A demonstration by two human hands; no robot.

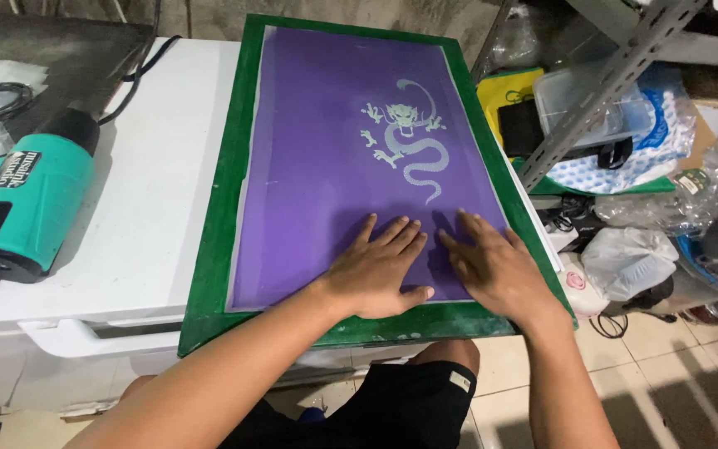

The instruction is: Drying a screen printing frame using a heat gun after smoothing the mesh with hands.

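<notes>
A green-framed printing screen (219, 208) is laid flat on a white surface (151, 208), with its near edge jutting out past the front of that surface. The frame is filled by a purple mesh (326, 125), and a pale dragon design (405, 137) is seen in the upper right part of the mesh.

Both hands are pressed palm-down on the near right part of the mesh, just below the dragon. The left hand (376, 270) is laid flat with its fingers spread and pointed away from the body, the thumb stretched out toward the right. The right hand (492, 266) is set just beside it, fingers spread and angled up to the left. The two hands are close together but are not seen to touch. Nothing is gripped or pinched by either hand.

To the left of the screen, a teal and black heat gun (31, 204) is rested on the white surface, well apart from the hands. To the right, a metal shelf rack (608, 83) is seen, crowded with plastic bags (629, 258) and a clear container (579, 104). A tiled floor (683, 374) is visible below.
</notes>
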